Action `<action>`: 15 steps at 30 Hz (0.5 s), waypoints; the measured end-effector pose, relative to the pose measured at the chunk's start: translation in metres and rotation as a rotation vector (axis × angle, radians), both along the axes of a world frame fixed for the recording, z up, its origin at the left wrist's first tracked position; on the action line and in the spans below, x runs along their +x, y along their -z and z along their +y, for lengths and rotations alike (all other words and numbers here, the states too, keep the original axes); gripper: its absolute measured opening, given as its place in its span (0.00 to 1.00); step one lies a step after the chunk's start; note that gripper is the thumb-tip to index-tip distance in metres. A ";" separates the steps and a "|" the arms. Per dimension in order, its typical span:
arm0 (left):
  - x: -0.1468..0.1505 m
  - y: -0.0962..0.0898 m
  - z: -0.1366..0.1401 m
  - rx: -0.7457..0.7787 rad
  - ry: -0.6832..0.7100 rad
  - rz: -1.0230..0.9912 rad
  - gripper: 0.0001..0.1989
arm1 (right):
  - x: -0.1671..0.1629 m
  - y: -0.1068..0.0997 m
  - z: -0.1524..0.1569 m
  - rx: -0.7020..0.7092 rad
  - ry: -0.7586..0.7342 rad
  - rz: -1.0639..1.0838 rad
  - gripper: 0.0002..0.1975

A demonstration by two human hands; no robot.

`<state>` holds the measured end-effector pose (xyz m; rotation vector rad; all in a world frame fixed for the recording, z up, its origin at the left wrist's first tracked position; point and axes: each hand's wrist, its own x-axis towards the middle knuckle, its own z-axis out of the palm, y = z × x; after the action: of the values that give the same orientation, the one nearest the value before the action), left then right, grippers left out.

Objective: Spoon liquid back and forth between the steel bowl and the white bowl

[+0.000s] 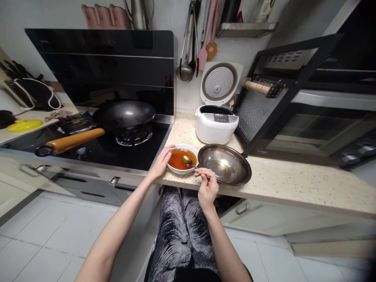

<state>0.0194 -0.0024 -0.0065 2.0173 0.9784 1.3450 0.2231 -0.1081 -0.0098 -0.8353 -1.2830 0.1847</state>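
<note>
A white bowl (191, 147) of reddish-brown liquid (176, 158) stands near the front edge of the counter. My left hand (161, 161) rests against the bowl's left side, its fingers on the rim. In my right hand (208, 185) I pinch the handle of a metal spoon (187, 160), just past the bowl's right front rim. The spoon's head is in the liquid. Close on the right, a wide metal basin (232, 164) shows a bare shiny inside.
Behind the bowl is a white rice cooker (216, 129) with its lid up. To the left, a black wok (125, 113) with a wooden handle (76, 141) sits on the stove. A black-framed rack with an oven (323, 133) stands right. Utensils (188, 47) hang on the wall.
</note>
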 end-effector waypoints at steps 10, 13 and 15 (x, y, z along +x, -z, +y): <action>-0.001 -0.002 -0.001 0.002 -0.001 0.003 0.21 | 0.003 -0.005 0.000 0.044 0.015 0.065 0.08; -0.001 -0.001 0.000 0.002 -0.002 0.003 0.21 | 0.004 -0.009 0.000 0.042 0.003 0.080 0.08; -0.001 0.000 0.000 -0.001 -0.005 0.006 0.21 | 0.005 -0.011 0.001 0.032 0.001 0.081 0.08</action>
<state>0.0185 -0.0022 -0.0061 2.0202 0.9873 1.3416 0.2280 -0.1072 0.0012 -0.7935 -1.2069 0.1942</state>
